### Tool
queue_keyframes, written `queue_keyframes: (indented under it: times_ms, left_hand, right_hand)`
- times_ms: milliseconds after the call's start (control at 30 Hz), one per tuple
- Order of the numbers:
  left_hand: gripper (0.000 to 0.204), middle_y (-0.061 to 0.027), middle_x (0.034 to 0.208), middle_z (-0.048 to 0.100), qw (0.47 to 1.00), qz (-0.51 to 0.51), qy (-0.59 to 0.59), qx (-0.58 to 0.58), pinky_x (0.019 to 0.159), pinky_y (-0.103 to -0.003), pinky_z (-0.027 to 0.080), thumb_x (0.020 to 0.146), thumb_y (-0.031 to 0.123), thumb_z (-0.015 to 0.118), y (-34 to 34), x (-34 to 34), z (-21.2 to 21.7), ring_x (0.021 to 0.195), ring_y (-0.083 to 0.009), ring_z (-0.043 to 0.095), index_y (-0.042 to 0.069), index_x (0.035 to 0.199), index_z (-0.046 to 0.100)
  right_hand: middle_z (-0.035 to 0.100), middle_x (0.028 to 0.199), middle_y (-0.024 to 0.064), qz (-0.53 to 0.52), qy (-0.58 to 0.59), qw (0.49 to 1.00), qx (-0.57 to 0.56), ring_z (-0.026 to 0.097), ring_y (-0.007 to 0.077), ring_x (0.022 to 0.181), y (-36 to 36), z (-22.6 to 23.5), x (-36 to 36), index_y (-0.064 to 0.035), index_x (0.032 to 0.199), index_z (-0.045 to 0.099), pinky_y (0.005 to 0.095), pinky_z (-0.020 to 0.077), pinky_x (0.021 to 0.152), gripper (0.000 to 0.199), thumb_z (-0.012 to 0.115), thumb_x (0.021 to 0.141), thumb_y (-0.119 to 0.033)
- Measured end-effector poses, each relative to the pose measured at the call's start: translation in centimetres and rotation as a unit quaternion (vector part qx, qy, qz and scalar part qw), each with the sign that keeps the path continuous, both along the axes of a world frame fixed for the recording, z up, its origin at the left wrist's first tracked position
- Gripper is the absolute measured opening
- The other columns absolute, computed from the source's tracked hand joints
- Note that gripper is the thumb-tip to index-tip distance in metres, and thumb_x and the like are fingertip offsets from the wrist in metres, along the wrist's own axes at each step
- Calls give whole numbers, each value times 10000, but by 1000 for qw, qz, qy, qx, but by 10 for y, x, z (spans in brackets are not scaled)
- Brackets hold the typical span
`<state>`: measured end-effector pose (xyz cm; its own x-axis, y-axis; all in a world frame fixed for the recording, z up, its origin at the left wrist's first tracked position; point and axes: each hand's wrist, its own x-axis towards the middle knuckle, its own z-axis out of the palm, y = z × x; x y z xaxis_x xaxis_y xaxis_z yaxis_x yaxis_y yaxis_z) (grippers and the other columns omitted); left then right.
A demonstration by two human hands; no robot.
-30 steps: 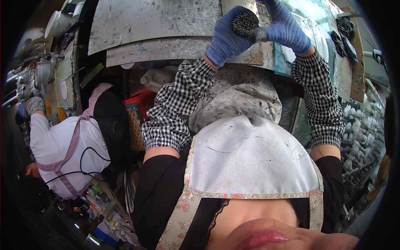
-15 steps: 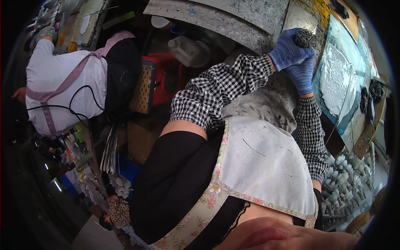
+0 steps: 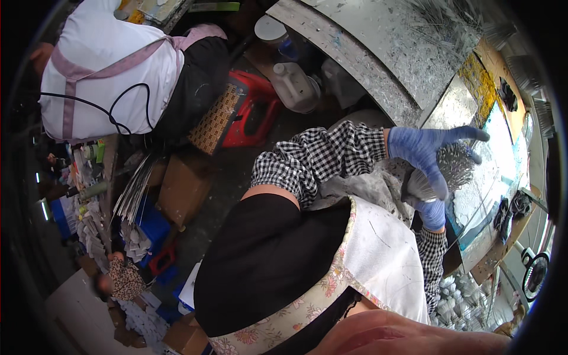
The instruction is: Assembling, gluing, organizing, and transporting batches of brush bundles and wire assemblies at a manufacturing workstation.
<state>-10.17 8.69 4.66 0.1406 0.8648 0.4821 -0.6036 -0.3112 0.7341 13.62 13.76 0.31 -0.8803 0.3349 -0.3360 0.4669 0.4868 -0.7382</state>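
Note:
My right hand (image 3: 435, 212), in a blue glove, grips the base of a bundle of thin metal wires (image 3: 417, 186) that fans out toward the workbench. My left hand (image 3: 427, 149), also blue-gloved, reaches over the fan from a checkered sleeve. Its fingers are spread and rest on the wire tips (image 3: 457, 161). Both hands hover at the edge of a scratched grey metal workbench (image 3: 378, 53). A white apron with a floral hem covers my lap below them.
Another person in a white top with pink apron straps (image 3: 112, 77) sits at the upper left. A red stool (image 3: 251, 112) and a white plastic jug (image 3: 293, 86) stand beside the bench. Cardboard boxes (image 3: 183, 186) and wire bundles (image 3: 133, 189) lie on the floor at left.
My view has swung left and down. The hands moved from the upper right toward the right middle. The left hand's fingers have spread and the wire bundle now fans out.

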Motion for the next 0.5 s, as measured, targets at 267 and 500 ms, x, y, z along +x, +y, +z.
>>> queue_keyframes:
  times_ms: [267,500]
  left_hand:
    - [887,-108,1253,603,965,181,151,115,995,-362,474,604,206,842,21,33,17,1127,-245,609,107,1383,429]
    - [811,-98,1039,670,855,445,227,141,754,-376,561,613,294,818,68,33,-22,789,-271,678,181,1335,467]
  right_hand:
    - [408,1451,119,-71,51,996,-5,410,222,1314,51,-16,37,-44,1444,309,369,338,1107,826,752,788,-279]
    - [424,1429,111,-170,140,975,-34,435,218,1284,75,-61,-27,-41,1440,304,357,361,1091,837,771,768,-218]
